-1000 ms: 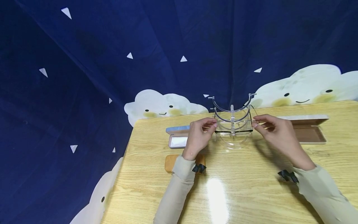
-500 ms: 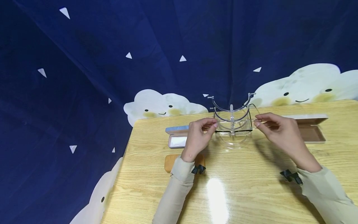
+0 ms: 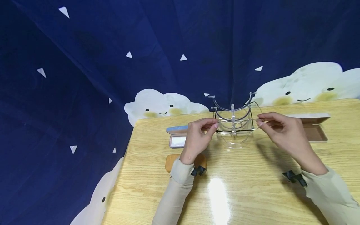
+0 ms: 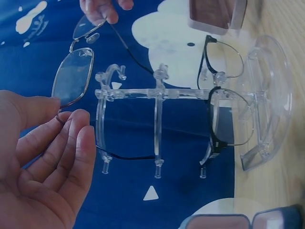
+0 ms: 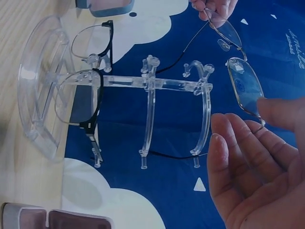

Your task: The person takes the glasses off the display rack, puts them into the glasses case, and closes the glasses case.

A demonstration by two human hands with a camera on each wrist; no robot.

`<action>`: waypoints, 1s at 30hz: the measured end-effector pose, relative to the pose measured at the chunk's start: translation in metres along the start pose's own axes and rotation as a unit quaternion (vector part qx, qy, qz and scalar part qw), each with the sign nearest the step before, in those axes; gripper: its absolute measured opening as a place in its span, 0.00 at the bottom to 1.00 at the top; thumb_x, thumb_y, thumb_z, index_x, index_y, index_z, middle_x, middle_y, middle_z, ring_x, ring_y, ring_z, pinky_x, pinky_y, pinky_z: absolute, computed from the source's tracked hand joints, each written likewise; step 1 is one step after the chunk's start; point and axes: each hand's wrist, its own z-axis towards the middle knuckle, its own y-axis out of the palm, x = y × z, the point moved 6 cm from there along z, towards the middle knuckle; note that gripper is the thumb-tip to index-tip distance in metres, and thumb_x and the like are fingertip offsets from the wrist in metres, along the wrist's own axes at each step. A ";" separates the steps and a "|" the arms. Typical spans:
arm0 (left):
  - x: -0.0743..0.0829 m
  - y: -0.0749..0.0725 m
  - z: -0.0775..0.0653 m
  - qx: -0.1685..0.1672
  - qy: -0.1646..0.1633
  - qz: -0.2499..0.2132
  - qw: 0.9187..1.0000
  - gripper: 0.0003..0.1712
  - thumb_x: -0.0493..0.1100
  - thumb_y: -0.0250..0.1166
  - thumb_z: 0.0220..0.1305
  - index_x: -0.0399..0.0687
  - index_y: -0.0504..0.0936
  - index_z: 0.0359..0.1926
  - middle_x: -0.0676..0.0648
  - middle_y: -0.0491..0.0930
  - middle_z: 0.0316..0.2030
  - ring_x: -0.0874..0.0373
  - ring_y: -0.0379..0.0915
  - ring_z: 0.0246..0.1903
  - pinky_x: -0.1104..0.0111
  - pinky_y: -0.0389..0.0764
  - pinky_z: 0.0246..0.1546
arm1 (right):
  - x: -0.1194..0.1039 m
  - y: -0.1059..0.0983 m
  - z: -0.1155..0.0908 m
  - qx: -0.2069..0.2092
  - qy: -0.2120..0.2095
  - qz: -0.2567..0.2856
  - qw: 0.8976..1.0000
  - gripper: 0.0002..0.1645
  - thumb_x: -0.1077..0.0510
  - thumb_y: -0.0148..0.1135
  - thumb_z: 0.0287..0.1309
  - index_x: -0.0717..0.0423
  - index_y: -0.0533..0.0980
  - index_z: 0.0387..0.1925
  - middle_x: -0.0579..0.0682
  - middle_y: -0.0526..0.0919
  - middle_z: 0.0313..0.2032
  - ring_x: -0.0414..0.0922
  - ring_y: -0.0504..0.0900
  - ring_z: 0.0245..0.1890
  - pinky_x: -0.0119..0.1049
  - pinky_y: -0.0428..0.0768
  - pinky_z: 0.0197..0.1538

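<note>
A pair of thin metal-framed glasses (image 4: 73,76) is held in front of a clear stand (image 4: 126,94), close to its upper rests, with the arms unfolded and pointed toward the stand. One end of the frame is pinched between thumb and index finger of the left hand (image 3: 198,136), the other end likewise by the right hand (image 3: 287,134); in both hands the remaining fingers are loosely bent. Whether the stand is touched by the held pair cannot be told. Black half-rimmed glasses (image 5: 99,102) are supported on the lowest rest. The stand is set upright on a wood-grain bench (image 3: 253,193). An open blue-lidded case (image 3: 177,129) and an orange-brown case (image 3: 171,163) are partly hidden by the left arm; an open brown-lined case (image 3: 316,133) is seen beyond the right hand. The bench is backed by a navy cloth (image 3: 180,31) printed with smiling clouds.
</note>
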 end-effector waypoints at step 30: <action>0.031 -0.022 -0.011 0.015 0.016 -0.026 0.999 0.11 0.43 0.68 0.72 0.43 0.91 0.48 0.46 0.92 0.40 0.60 0.87 0.33 0.74 0.86 0.36 | -0.031 -0.023 -0.013 0.003 -0.005 0.036 0.999 0.11 0.66 0.72 0.61 0.57 0.88 0.46 0.14 0.84 0.35 0.21 0.85 0.28 0.17 0.80 0.28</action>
